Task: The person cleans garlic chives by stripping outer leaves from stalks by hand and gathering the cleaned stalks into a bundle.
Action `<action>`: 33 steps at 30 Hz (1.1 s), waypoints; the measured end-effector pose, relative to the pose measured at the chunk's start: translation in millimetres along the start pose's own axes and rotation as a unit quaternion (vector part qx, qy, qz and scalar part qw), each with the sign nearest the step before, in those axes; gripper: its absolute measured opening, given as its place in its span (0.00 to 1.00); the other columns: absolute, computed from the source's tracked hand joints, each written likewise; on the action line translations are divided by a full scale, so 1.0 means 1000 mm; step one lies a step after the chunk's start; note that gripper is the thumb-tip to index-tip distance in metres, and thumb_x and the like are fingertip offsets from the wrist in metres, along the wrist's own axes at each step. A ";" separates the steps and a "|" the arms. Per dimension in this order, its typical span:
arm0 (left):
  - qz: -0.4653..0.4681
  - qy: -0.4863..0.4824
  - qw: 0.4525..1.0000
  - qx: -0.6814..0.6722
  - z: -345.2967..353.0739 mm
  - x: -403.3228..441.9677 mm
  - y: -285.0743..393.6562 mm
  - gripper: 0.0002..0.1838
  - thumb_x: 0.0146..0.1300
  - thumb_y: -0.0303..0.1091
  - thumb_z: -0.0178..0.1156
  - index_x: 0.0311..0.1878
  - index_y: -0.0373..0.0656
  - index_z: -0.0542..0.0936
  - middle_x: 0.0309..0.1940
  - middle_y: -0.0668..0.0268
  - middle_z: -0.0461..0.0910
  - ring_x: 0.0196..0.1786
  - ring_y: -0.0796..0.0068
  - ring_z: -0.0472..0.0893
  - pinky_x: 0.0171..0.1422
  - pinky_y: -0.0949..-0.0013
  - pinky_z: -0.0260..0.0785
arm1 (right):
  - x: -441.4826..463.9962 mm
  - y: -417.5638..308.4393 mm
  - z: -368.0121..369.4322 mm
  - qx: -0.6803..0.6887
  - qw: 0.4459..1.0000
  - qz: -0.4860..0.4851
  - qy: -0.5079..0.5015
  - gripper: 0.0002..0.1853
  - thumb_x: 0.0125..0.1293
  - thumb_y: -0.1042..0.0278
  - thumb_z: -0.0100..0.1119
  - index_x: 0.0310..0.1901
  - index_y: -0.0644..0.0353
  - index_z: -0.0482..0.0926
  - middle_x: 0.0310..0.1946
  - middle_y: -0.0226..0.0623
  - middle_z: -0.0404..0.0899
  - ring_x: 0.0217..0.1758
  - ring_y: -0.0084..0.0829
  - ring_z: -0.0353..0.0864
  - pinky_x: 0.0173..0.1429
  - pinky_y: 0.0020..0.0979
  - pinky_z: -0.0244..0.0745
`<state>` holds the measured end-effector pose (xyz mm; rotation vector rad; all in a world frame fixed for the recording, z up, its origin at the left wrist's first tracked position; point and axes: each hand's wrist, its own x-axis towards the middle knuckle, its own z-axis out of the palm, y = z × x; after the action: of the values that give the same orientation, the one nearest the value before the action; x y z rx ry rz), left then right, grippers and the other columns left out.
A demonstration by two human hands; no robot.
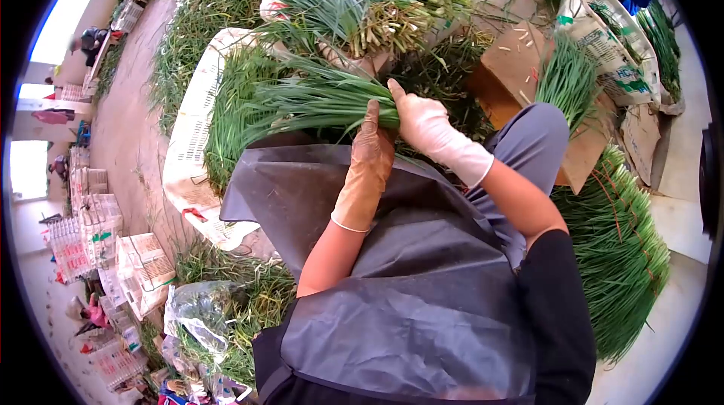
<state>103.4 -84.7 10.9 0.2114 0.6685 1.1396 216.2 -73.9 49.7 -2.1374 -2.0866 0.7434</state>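
A bunch of long green leafy stalks [324, 97] lies sideways above the dark apron, its leaf tips to the left. My left hand [372, 147], in a stained yellowish glove, is wrapped round the stalk end from below, thumb up. At the right end of the same bunch is my right hand [422, 120], in a pale glove, its fingers closed against the stalks; the fingertips are partly hidden. Behind the bunch, a larger pile of stalks [339, 9] shows pale cut ends toward me.
A white printed sack [188, 145] with loose greens lies at left. A cardboard box [509, 65] stands at right, near tied bundles [611, 254]. A clear plastic bag [200, 314] sits at lower left. People and crates [143, 265] line the far left.
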 end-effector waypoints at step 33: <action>0.112 -0.310 0.935 0.134 0.215 0.032 -0.026 0.25 0.58 0.30 0.62 0.57 0.37 0.64 0.28 0.67 0.75 0.34 0.78 0.75 0.42 0.75 0.70 | -0.057 0.093 -0.112 0.109 0.849 -0.123 0.502 0.46 0.42 0.65 0.67 0.66 0.56 0.55 0.48 0.45 0.72 0.52 0.43 0.72 0.55 0.41 0.66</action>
<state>258.3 -29.9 155.4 0.8618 0.2325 1.1107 347.0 -104.3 130.4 -1.5265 -1.5143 -0.1785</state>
